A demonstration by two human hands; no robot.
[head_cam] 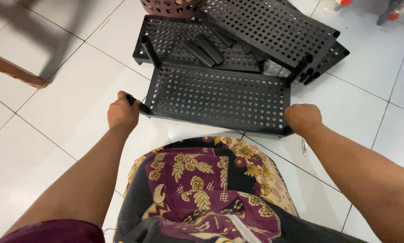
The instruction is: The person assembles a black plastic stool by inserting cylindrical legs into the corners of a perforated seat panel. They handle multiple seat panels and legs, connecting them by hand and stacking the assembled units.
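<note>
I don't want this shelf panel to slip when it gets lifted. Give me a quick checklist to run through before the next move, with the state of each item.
1. Left hand closed on the near left corner of the front shelf panel: ok.
2. Right hand closed on the near right corner: ok.
3. Panel level between the hands: ok, roughly flat above the white tiled floor.
4. Far edge free of the other panels: not ok, the stack and a black post sit right against it.
5. Loose black tubes out of the way: ok, they lie on the rear panel.
6. Post fitted at the near left corner: cannot tell, the hand covers it.
</note>
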